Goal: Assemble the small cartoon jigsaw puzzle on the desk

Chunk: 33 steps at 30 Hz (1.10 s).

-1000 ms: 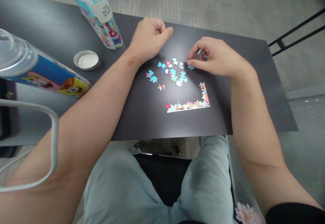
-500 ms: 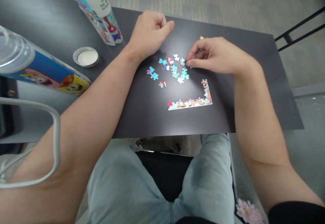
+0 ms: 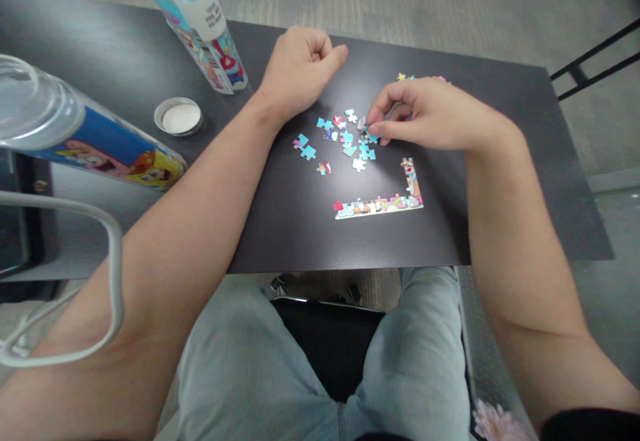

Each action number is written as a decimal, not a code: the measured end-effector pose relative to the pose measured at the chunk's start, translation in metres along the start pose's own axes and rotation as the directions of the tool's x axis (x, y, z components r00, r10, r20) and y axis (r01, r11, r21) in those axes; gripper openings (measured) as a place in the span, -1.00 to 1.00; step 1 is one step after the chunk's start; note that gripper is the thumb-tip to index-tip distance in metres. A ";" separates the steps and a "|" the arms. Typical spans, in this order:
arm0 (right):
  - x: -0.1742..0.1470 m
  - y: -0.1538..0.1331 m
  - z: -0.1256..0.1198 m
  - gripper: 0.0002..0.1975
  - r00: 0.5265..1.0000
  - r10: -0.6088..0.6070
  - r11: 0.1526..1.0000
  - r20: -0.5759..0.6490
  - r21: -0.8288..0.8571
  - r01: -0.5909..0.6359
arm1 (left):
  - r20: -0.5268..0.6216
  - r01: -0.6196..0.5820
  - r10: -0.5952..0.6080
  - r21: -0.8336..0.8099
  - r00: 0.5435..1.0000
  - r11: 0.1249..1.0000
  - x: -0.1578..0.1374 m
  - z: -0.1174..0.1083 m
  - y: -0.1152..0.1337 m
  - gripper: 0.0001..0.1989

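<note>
- Head view: the person sits at a black table (image 3: 300, 227), both bare forearms stretched out over it, knees in pale jeans showing below the near edge.
- The right hand (image 3: 430, 117) lies palm down at the right of a scatter of loose puzzle pieces (image 3: 345, 141). Its thumb and forefinger are pinched together at the edge of that scatter, on or just over a small blue piece (image 3: 371, 137); whether the piece is lifted or only touched, I cannot tell.
- The left hand (image 3: 300, 71) rests on the table farther back, curled into a loose fist with the thumb along the forefinger. It holds nothing that shows and touches no piece.
- The loose pieces, mostly blue with some pink and white, lie between the two hands, a little nearer the right one. Two joined blue ones sit apart at the left of the group.
- Nearer the person lies the assembled corner strip (image 3: 385, 202), an L of joined edge pieces: a long run along the bottom and a short arm rising at its right end, just beside the right wrist.
- A few more pieces (image 3: 404, 77) show beyond the right hand's knuckles, partly hidden.
- To the left stand a printed tube (image 3: 207, 31), tilted in the frame, and a round lid (image 3: 179, 117) lying flat near it, well apart from the pieces.
- A second cartoon tube (image 3: 95, 141) lies on its side at the far left, its clear end toward the camera.
- A pale cable (image 3: 113, 254) loops across the lower left.
</note>
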State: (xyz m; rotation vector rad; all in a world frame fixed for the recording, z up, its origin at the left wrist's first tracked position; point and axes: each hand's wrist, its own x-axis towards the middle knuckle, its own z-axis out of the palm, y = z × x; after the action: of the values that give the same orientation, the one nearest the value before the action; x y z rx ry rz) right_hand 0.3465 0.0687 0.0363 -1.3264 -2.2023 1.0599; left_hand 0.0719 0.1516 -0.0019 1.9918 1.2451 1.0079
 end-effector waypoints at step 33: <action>0.019 -0.018 0.052 -0.87 0.957 -0.273 0.923 -0.097 -0.306 0.232 | -0.038 -0.020 0.018 -0.050 0.999 0.999 0.006 0.008 -0.011 -0.49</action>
State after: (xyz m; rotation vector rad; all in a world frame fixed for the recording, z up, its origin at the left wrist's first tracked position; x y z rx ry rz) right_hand 0.2935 0.0585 0.0146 -1.1430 -2.4085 0.5465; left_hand 0.0748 0.1608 -0.0132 1.9578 1.2103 1.0796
